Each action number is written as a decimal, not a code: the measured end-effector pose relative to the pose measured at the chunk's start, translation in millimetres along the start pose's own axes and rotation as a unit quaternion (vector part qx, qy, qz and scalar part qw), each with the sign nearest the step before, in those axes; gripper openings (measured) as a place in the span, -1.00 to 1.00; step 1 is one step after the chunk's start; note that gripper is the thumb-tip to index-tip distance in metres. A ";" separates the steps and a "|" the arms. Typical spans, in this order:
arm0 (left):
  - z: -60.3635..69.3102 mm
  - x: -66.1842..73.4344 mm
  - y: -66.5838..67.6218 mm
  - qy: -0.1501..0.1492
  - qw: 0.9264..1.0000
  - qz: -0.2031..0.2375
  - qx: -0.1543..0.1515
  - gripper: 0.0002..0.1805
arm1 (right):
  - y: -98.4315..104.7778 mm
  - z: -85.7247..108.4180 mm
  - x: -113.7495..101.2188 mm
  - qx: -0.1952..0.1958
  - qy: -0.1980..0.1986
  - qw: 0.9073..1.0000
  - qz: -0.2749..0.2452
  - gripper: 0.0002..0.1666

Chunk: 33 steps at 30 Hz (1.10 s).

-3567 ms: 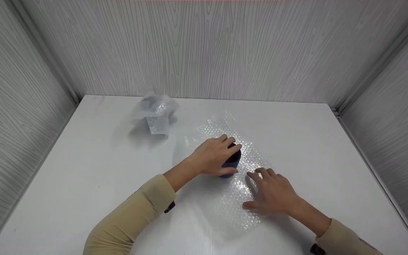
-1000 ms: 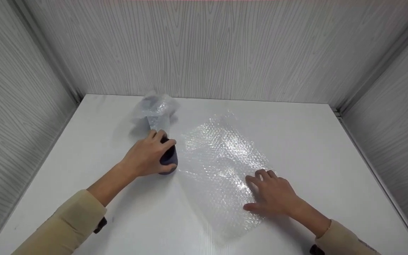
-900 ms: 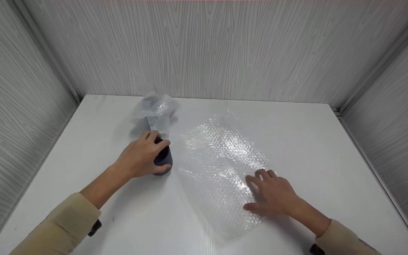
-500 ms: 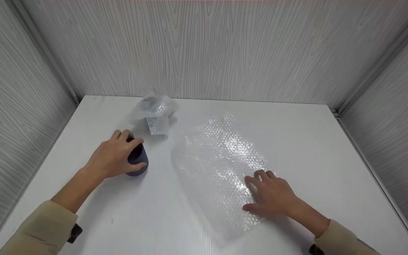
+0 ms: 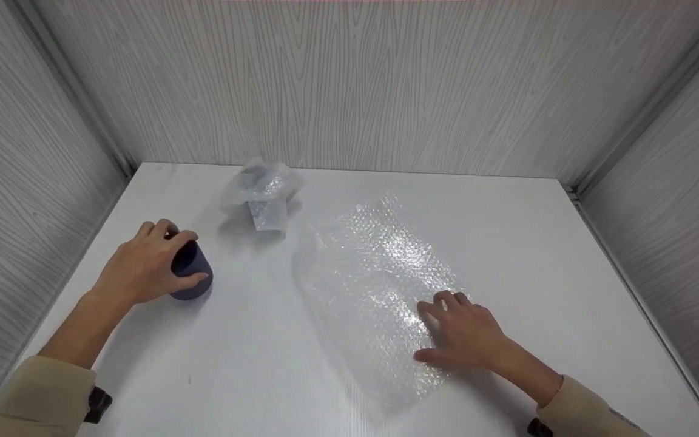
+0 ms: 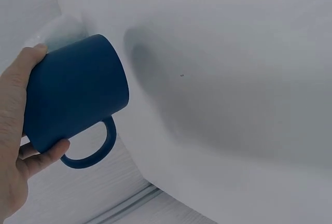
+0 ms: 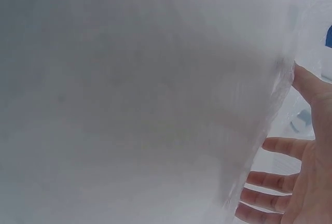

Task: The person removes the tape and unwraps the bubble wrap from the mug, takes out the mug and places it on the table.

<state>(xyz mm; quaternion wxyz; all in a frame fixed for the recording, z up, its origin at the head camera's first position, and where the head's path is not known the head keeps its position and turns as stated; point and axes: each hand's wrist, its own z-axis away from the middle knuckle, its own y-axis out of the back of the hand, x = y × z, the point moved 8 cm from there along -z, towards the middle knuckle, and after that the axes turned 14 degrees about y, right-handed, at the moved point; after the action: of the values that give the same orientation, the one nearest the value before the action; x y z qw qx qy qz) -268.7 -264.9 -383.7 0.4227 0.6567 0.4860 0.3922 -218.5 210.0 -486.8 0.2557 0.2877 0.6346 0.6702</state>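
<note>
1. Nearest the person, the tan left sleeve (image 5: pixel 40 391) and right sleeve (image 5: pixel 586 409) reach in over the white counter (image 5: pixel 246 352), with something small and black (image 5: pixel 98 405) showing by the left cuff.
2. A little further in is the right hand (image 5: pixel 465 331), clasping nothing. Its thumb and fingers are spread apart, and the tips meet the right edge of the bubble wrap (image 5: pixel 374 279).
3. That wrap is one clear sheet, laid out roughly diagonally across the middle, its bubbles shining under the light.
4. Over on the left, well apart from the wrap, the left hand (image 5: pixel 143 267) grips a dark blue mug (image 5: pixel 202 262) around its mouth end. From the left wrist I can see the handle (image 6: pixel 110 137); whether the base touches the counter, I can't tell.
5. Beyond the mug, near the back edge, sits a crumpled bundle (image 5: pixel 264 194) of bubble wrap with something darker showing faintly through it.
6. Last comes the grey wood-grain back wall (image 5: pixel 349 79).
</note>
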 end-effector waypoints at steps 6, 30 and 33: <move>-1.0 -25.1 1.3 0.026 1.000 -0.001 -0.003 -0.32 | 1.3 1.1 -0.4 0.003 0.000 1.000 -0.003 -0.03; -20.4 -64.9 -29.8 0.097 0.994 -0.008 -0.055 -0.21 | -2.3 -0.1 1.4 -0.018 -0.010 1.000 -0.013 -0.01; -22.1 -63.6 -30.8 0.095 0.994 -0.006 -0.051 -0.21 | -2.5 0.4 1.6 -0.018 -0.011 1.000 -0.018 0.00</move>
<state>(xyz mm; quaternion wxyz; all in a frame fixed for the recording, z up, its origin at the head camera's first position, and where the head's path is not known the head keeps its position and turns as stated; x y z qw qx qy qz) -312.6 -317.5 -411.8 0.4099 0.5909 0.5071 0.4750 -219.4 211.6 -489.2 0.2803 0.2787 0.6246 0.6735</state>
